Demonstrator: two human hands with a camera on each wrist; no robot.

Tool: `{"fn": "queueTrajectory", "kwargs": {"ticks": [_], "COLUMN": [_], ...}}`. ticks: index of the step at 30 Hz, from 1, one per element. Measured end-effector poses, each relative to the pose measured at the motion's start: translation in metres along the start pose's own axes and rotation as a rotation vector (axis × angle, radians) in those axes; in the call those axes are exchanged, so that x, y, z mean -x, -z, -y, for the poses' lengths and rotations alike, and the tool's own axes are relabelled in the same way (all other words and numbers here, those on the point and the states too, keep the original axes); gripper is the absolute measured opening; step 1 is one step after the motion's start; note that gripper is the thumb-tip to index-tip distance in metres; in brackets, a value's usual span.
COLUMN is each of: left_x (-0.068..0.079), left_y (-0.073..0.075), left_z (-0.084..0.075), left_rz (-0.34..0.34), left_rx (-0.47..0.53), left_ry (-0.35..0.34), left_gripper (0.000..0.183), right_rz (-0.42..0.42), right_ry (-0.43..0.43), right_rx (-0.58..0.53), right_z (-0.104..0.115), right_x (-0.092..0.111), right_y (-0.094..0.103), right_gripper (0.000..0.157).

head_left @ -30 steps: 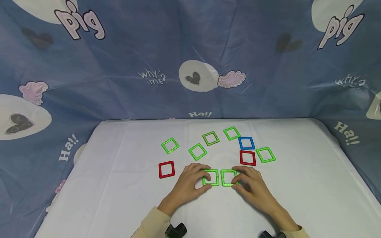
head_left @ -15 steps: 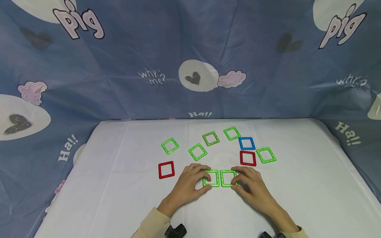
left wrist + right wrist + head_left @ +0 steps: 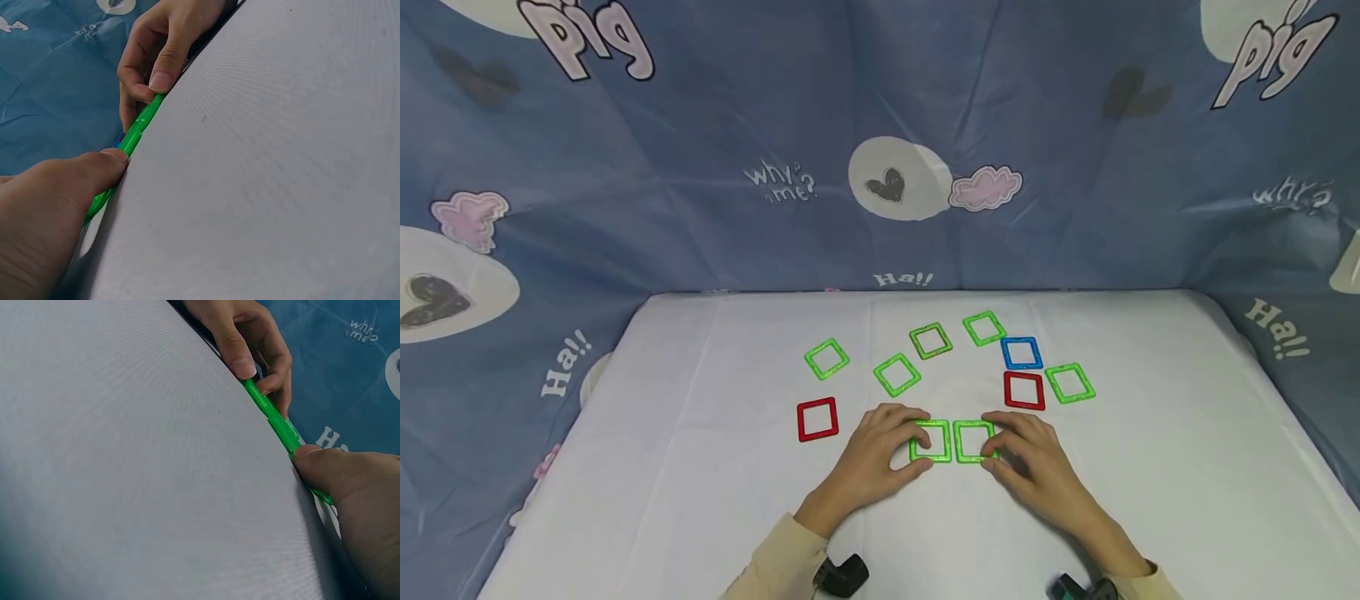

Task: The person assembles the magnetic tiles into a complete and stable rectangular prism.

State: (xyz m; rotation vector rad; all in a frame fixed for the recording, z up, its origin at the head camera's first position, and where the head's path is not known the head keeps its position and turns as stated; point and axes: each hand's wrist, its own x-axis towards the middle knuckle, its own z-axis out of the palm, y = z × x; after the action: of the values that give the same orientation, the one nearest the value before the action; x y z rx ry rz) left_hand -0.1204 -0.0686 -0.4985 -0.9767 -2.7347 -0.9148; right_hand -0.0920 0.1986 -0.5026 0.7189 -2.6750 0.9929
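Two green square frames, the left one (image 3: 947, 442) and the right one (image 3: 958, 442), lie flat side by side with a thin gap in the head view. My left hand (image 3: 876, 454) pinches the left square frame by its near and far edges, thumb on the near side. In the same way, my right hand (image 3: 1037, 467) pinches the right square frame, its thumb and fingers covering part of that frame's right side. From the left wrist, the green edges (image 3: 140, 125) appear nearly in line between the two thumbs. The right wrist view shows the green edge (image 3: 284, 431) likewise.
Beyond the hands lie loose square frames on the white cloth (image 3: 700, 500): several green ones (image 3: 912, 364), a blue one (image 3: 1037, 353) and two red ones, left (image 3: 817, 436) and right (image 3: 1024, 406). A blue printed curtain (image 3: 737, 233) rises behind the table.
The whole head view has shifted, so the scene appears slightly higher. Both hands keep their hold, and the right green square frame sits marginally closer to the left one.
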Motion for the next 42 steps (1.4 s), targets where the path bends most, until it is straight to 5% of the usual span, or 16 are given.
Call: {"fn": "queueTrajectory", "kwargs": {"ticks": [42], "left_x": [-0.0007], "left_y": [-0.0007], "left_z": [-0.0013], "left_rz": [0.014], "left_rx": [-0.031], "left_ry": [-0.004], "left_gripper": [0.016], "right_rz": [0.001], "right_ry": [0.007], "right_rx": [0.010], "right_z": [0.0001], "right_x": [-0.0014], "right_y": [0.0001], "right_gripper": [0.016]}}
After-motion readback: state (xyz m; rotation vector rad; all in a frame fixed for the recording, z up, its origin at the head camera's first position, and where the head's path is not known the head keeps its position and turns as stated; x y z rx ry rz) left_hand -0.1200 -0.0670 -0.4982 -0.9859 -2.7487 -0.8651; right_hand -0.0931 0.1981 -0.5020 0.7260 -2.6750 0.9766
